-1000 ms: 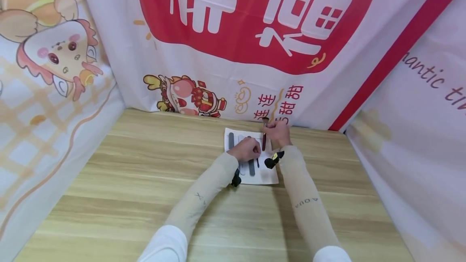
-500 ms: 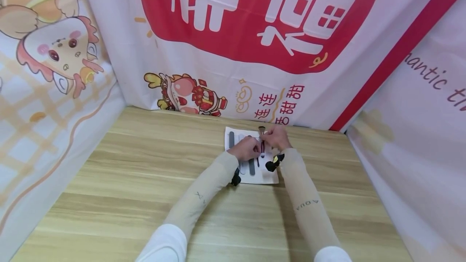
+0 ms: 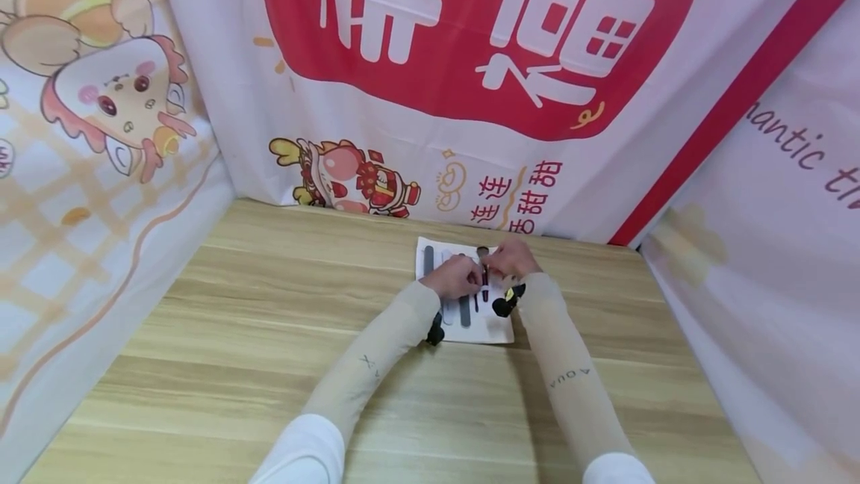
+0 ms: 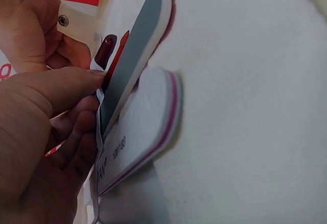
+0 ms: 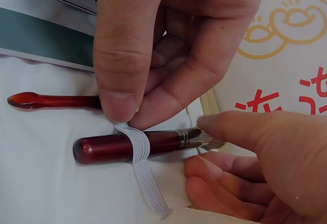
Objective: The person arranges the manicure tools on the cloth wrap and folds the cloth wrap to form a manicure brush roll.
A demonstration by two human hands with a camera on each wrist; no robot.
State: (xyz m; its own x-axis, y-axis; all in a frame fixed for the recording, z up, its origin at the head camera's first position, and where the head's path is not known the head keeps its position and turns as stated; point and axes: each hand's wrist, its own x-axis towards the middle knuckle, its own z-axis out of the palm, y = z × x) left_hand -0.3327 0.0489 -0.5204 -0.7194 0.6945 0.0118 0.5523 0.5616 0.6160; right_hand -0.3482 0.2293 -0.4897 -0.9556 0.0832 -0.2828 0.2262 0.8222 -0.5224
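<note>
A makeup brush with a dark red handle lies under a white elastic band on a white cloth holder. My left hand pinches the band beside the handle, between thumb and fingers. At the brush's bristle end, my right hand holds it near the metal collar, thumb on one side and curled fingers on the other. Beside the brush lies a slim tool with a reddish, pointed tip. A grey nail file and a white nail file with a pink edge sit under the same band.
The holder rests on a wood-grain table, close to the printed back curtain. Curtains also stand at left and right. A beige tab with a metal snap sticks up by the holder's edge.
The brush has slid toward me through the elastic band, its handle end now further out. My right hand has come nearer with it. My left hand has stayed at the band.
</note>
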